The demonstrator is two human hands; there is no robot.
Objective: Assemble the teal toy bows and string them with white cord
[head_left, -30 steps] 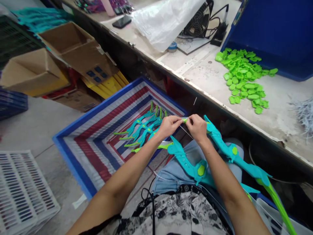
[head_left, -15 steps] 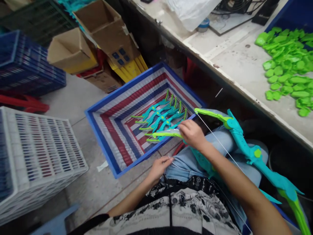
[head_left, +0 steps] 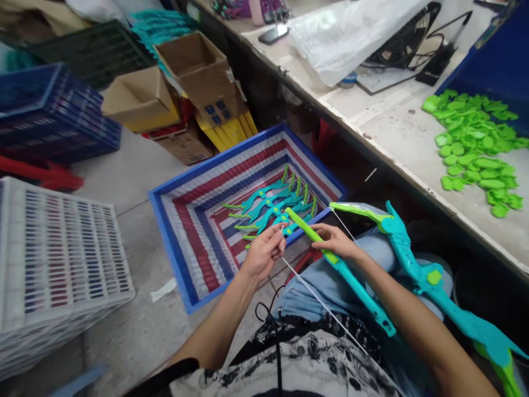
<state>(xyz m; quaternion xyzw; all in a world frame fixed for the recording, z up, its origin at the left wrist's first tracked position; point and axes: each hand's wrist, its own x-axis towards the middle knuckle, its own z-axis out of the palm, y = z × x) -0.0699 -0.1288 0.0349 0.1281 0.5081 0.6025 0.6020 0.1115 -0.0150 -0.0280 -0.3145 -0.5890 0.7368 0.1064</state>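
My right hand (head_left: 336,241) grips a toy bow (head_left: 357,286) near its lime-green limb; the rest is turquoise and slants down over my lap. Pinched in the fingertips of my left hand (head_left: 265,252) is the end of a white string (head_left: 316,298), which runs tautly down to the right past my waist. The green tip of the held bow is just right of my left fingers, apart from them. Another strung bow (head_left: 433,275) rests across my legs to the right. Several finished-looking bows (head_left: 268,204) lie side by side in a blue-rimmed crate (head_left: 192,187) with striped lining.
A worktable (head_left: 397,149) at the right carries a pile of green plastic pieces (head_left: 471,143), a fan (head_left: 407,41) and a phone (head_left: 274,34). Cardboard boxes (head_left: 194,60) stand behind the crate. A white slatted basket (head_left: 74,248) and blue crates (head_left: 53,110) are at the left.
My left hand has risen toward the bow's tip, drawing the string up. In my right hand the bow has turned, its green tip now pointing up and left. The view has tilted slightly upward.
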